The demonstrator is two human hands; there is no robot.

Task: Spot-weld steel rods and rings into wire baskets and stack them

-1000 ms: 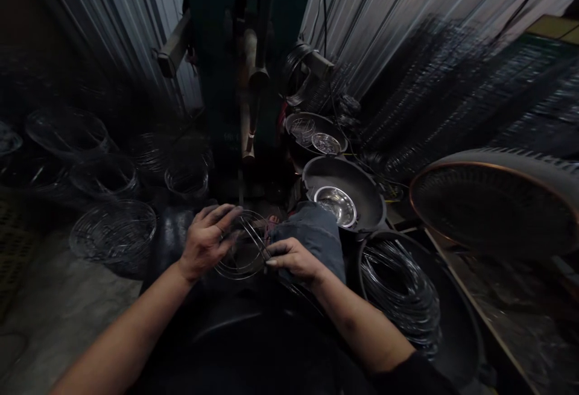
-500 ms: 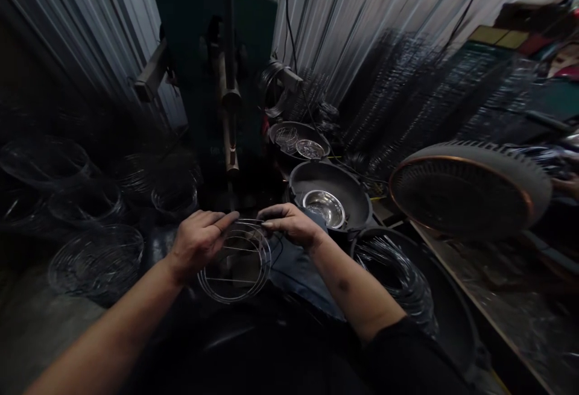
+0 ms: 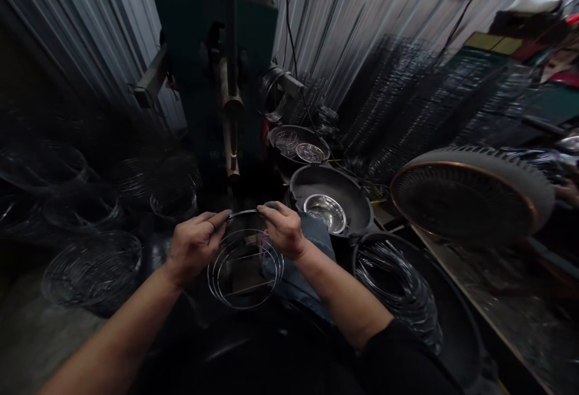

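A round frame of thin metal wire (image 3: 251, 287), with several hoops and straight cross wires, hangs tilted between my hands over my lap. My left hand (image 3: 194, 239) pinches the top of its upper hoop on the left side. Opposite it, my right hand (image 3: 284, 231) grips the same hoop between thumb and fingers. Just beyond the hands rises a dark green machine (image 3: 190, 81) with a copper-coloured rod (image 3: 232, 163) pointing down. The exact contact under my fingertips is partly hidden.
To the right stand a black pan with a shiny steel bowl (image 3: 325, 213), a farther pan (image 3: 280, 157) holding wire pieces, and a coil of wires (image 3: 402, 298). A large fan (image 3: 470, 196) sits beyond. Wire baskets (image 3: 93, 271) are stacked at left. Another person's hand (image 3: 567, 190) shows far right.
Both hands have tilted the wire frame, and its lower hoops have swung slightly right and down. My right hand has shifted a little left. The view has moved slightly.
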